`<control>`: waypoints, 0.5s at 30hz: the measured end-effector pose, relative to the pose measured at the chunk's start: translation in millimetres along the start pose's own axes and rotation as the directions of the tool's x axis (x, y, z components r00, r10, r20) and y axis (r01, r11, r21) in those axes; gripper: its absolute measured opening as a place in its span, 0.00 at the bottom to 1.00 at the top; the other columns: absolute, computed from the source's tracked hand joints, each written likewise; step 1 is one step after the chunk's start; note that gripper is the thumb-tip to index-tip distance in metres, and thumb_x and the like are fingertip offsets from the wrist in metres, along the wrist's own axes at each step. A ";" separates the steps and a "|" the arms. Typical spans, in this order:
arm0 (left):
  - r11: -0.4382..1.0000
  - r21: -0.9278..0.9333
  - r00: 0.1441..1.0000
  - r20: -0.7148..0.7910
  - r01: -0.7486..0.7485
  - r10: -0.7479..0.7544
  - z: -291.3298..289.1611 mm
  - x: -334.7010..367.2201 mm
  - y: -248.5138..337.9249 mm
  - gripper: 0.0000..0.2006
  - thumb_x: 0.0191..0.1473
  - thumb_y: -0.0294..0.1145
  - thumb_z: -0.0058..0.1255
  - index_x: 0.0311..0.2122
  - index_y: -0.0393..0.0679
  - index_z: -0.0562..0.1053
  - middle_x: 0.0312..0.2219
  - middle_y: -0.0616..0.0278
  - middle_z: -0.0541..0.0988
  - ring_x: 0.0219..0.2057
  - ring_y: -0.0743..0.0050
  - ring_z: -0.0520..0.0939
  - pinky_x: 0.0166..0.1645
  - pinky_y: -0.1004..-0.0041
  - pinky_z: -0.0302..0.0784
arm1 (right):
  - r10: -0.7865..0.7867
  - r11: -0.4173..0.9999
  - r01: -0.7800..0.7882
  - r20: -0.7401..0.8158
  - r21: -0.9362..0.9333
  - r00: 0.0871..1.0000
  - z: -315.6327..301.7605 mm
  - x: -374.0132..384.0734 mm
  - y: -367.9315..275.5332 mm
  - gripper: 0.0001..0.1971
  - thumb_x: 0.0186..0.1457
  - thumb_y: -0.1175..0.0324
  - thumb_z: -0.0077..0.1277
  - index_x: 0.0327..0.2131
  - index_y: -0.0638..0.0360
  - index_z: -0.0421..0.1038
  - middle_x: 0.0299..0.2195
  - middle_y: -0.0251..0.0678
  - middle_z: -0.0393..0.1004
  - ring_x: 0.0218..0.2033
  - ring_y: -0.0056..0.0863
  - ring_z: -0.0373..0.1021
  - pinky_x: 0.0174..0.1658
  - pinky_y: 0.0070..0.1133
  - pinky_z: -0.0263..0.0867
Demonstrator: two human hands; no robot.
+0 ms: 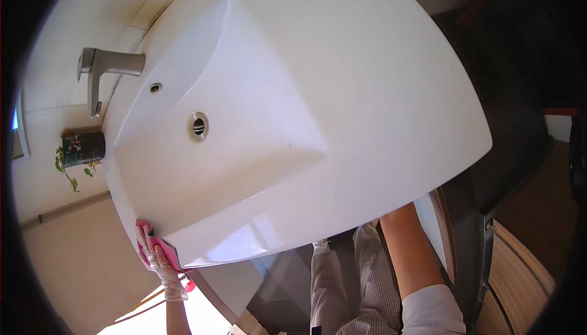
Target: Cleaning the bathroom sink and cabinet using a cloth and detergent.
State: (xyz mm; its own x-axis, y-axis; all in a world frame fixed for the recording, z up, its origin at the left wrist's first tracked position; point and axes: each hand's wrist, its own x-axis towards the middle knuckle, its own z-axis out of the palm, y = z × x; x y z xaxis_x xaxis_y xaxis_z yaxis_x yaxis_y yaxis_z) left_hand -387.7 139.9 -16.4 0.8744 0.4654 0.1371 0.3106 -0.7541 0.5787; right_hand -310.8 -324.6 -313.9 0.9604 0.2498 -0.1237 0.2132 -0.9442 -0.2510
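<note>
At the left front corner of the white washbasin [391, 84], my left hand [160, 263] wears a thin see-through glove. It presses a pink cloth [169, 252] with a dark edge against the rim, and the cloth folds over the corner. My right forearm [416, 249], bare below a white sleeve, reaches in from the lower right. Its hand passes under the basin's front edge, so the fingers are hidden. Inside the basin a round metal drain [199, 127] and a small overflow hole [155, 88] show.
A grey tap [113, 64] stands at the basin's left back edge. Close to it sits a dark pot [84, 148] with a trailing green plant [66, 167]. Below the front edge are my legs in checked trousers [330, 289] and a wood-grained cabinet front [520, 274] at the lower right.
</note>
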 end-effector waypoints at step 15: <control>0.664 0.590 0.884 -0.232 0.460 -0.407 -11.6 -10.6 -4.6 0.32 0.52 0.55 0.30 0.58 0.52 0.43 0.58 0.59 0.41 0.59 0.55 0.38 0.54 0.44 0.27 | -0.374 0.819 0.318 -0.023 -0.477 0.927 47.3 48.6 -6.5 0.33 0.39 0.49 0.51 0.49 0.52 0.57 0.52 0.38 0.52 0.55 0.46 0.43 0.54 0.38 0.43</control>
State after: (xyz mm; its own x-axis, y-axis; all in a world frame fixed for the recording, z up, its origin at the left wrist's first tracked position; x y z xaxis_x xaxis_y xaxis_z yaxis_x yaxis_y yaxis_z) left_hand -402.7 143.8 -11.2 0.5599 0.8254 0.0723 0.8283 -0.5596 -0.0271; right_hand -273.9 -296.1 -363.7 0.8149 0.5796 0.0017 0.5660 -0.7965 0.2126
